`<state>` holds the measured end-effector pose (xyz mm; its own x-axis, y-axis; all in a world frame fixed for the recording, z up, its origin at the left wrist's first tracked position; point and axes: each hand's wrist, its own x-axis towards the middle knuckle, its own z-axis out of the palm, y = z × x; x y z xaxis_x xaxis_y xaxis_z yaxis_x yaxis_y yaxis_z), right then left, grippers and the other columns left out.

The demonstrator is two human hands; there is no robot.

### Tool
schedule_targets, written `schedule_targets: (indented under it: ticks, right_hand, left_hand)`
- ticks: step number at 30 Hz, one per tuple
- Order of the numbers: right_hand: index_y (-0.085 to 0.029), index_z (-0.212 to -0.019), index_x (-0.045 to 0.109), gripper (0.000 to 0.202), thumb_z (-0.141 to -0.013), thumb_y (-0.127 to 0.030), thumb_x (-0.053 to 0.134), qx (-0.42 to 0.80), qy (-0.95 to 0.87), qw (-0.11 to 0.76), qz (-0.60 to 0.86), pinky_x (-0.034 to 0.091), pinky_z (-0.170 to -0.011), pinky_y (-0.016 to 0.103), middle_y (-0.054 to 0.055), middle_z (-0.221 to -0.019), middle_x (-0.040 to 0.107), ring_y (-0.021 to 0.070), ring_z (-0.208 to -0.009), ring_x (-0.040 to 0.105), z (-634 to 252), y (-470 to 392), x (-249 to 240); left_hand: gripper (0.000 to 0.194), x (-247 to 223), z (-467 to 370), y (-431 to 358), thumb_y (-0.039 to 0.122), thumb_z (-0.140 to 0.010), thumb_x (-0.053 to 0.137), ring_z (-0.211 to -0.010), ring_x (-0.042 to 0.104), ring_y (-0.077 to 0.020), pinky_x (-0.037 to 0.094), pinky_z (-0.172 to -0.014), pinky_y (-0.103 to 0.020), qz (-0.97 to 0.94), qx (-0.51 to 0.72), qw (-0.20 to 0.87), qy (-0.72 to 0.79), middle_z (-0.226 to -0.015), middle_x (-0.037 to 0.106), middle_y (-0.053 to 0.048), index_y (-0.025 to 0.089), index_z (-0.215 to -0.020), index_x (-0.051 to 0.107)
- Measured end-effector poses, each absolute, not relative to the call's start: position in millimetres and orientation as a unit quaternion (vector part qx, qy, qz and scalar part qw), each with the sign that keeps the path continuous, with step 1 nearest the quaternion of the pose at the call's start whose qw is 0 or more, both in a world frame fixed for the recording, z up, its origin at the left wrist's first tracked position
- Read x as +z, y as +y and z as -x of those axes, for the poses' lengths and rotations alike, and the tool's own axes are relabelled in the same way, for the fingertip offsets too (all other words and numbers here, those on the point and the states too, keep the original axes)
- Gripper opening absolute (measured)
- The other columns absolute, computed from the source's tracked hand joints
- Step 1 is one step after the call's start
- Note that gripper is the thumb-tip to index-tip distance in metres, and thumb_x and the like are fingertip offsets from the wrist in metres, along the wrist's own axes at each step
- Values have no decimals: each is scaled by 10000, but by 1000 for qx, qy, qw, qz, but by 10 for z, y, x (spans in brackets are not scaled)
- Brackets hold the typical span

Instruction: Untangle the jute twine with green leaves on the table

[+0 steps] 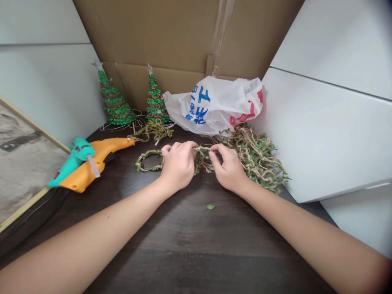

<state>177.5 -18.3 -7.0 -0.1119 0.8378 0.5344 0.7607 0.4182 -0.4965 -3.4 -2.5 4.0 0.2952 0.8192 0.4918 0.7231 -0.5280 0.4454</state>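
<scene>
Twine (202,150), leafy and twisted, on or just above a dark table (190,232), just beside a tangled pile (259,161). Gripped under the curled fingers of the left hand (179,164); pinched between thumb and forefinger of the right hand (227,166). Probably light, pliable, rough enough not to slip, but fragile where leafed; best taken along bare stretches.

Room nearside, vine pile (259,157) right.

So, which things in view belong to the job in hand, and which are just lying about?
Job: leafy twine in the left hand and right hand; probably the twine pile.

Apparently lying about: glue gun, two miniature Christmas trees, white plastic bag, loose green leaf.
</scene>
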Motion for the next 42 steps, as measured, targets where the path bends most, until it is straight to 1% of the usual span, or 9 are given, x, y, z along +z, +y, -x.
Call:
schedule_targets:
  ticks: [3, 5, 9, 13, 18, 21, 25, 33, 42]
  right_hand:
    - [-217, -1003, 624, 154, -976, -280, 487, 50, -755, 381, 531, 428, -914, 409, 68, -1015, 697, 228, -988, 634, -1781, -173, -76]
    - [-220, -1008, 637, 160, -976, -276, 491, 51, -768, 371, 519, 428, -905, 402, 67, -1008, 692, 224, -986, 632, -1781, -176, -77]
    - [-216, -1105, 635, 194, -978, -280, 503, 48, -778, 379, 498, 423, -932, 410, 75, -1056, 692, 219, -1001, 633, -1775, -190, -73]
    - [-216, -1116, 641, 214, -987, -310, 497, 48, -757, 392, 521, 424, -957, 430, 79, -1101, 712, 232, -1024, 646, -1779, -182, -78]
    - [-209, -938, 656, 183, -982, -311, 511, 48, -754, 387, 529, 443, -900, 409, 55, -947, 708, 225, -943, 648, -1787, -183, -68]
    - [-212, -945, 648, 186, -993, -299, 492, 69, -755, 434, 486, 467, -878, 381, 53, -936, 693, 202, -925, 643, -1788, -202, -46]
    - [-214, -958, 662, 196, -996, -302, 491, 71, -741, 474, 471, 483, -886, 369, 57, -958, 691, 194, -937, 640, -1794, -202, -39]
    - [-190, -1009, 661, 235, -1004, -235, 430, 83, -798, 363, 475, 428, -873, 381, 63, -966, 620, 191, -939, 593, -1783, -174, -70]
    - [-193, -907, 617, 193, -986, -207, 442, 92, -808, 338, 474, 386, -852, 370, 40, -908, 590, 184, -906, 564, -1761, -206, -40]
  left_hand:
    - [353, 64, 19, -63, 180, -880, 527, -1168, 544, -255, 281, -924, -419, -824, 346, 48, 445, -1228, 678, -60, 231, -1228, 557]
    - [279, 68, 12, -69, 255, -930, 531, -1177, 543, -249, 277, -939, -419, -841, 333, 53, 422, -1250, 674, -60, 232, -1205, 567]
    - [249, 44, 15, -25, 258, -1026, 381, -1023, 603, -212, 262, -910, -418, -842, 316, 77, 431, -1069, 738, -37, 241, -1128, 607]
    - [264, 25, 30, 16, 236, -1023, 374, -943, 609, -209, 255, -872, -413, -815, 334, 79, 467, -905, 735, -18, 248, -1094, 628]
    - [267, 17, 32, 18, 273, -1037, 369, -923, 608, -203, 252, -877, -414, -809, 339, 69, 475, -914, 736, -16, 248, -1090, 629]
    - [267, 12, 25, 11, 308, -1041, 376, -945, 598, -219, 249, -862, -416, -816, 323, 47, 477, -967, 741, -26, 242, -1052, 635]
    - [276, 26, 22, -12, 326, -1036, 395, -930, 571, -219, 248, -847, -413, -868, 270, 47, 415, -910, 726, -22, 214, -916, 616]
    - [267, 32, 30, -25, 319, -1033, 404, -854, 563, -181, 242, -840, -397, -866, 301, 67, 394, -846, 699, 12, 212, -897, 607]
    - [253, 62, 20, -48, 291, -960, 461, -817, 568, -190, 237, -812, -411, -858, 292, 36, 420, -737, 674, 10, 196, -761, 586]
